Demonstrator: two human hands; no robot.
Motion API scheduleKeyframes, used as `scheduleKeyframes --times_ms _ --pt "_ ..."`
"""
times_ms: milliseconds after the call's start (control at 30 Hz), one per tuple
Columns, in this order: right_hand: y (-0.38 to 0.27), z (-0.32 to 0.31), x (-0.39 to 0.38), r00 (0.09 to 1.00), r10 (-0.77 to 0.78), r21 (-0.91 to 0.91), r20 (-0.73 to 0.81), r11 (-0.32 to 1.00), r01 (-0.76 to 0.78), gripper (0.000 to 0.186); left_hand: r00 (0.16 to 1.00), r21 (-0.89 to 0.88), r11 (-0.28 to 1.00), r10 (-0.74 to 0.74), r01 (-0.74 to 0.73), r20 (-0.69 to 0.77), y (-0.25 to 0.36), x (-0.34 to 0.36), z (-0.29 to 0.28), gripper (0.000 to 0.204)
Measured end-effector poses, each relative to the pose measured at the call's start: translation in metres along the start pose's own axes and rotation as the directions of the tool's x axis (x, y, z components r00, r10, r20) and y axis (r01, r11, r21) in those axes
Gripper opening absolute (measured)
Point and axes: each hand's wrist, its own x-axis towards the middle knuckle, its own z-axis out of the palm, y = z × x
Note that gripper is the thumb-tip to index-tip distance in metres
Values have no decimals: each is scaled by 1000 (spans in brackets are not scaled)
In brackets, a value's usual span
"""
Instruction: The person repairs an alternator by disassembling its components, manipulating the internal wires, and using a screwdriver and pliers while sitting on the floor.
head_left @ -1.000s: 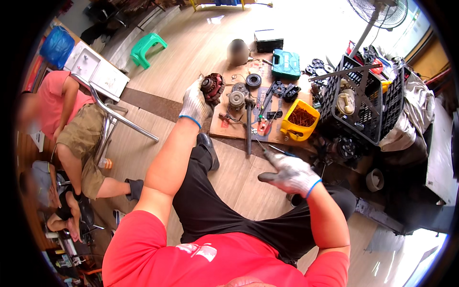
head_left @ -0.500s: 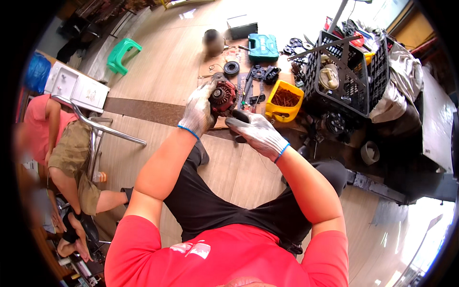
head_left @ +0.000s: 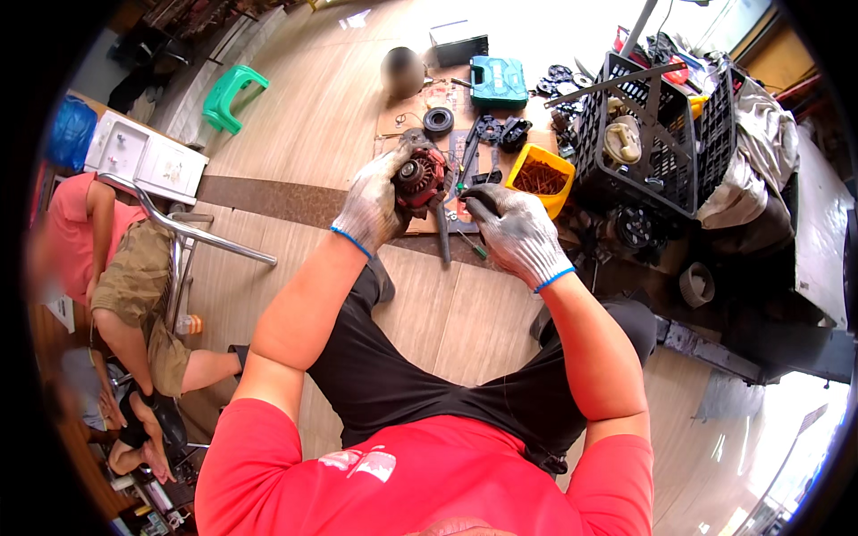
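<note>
My left hand [head_left: 374,196], in a white knit glove with a blue cuff, is closed round the side of a dirty red motor-like part [head_left: 420,183] with a finned round face and a central hub. From its lower right side hangs a dark rod or cable [head_left: 444,237]. My right hand [head_left: 518,228], gloved alike with dark stained fingertips, is a little right of the part and apart from it. Its fingers are curled together; what they hold, if anything, is hidden. Below it lies a green-handled screwdriver [head_left: 480,252].
Ahead on cardboard [head_left: 393,121] are a black ring [head_left: 438,121], black parts [head_left: 500,132], a teal case [head_left: 499,82] and a yellow container [head_left: 559,204] of rusty-brown pieces. Black crates [head_left: 661,179] stand right. A person [head_left: 116,241] sits left, near a metal rail [head_left: 223,247] and green stool [head_left: 234,96].
My right hand has moved right, away from the red part, and its fingers have curled in. The dark hanging rod now shows. My left hand keeps its hold.
</note>
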Motion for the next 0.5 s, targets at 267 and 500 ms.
scheduleKeyframes --times_ms 267,500 --pt "-14 -12 -6 999 -48 90 2 995 48 23 996 -142 986 -90 85 -29 12 -9 17 26" --pt "-18 -21 -9 999 -36 120 -13 992 38 23 998 -50 998 26 -29 -51 8 -10 24 28"
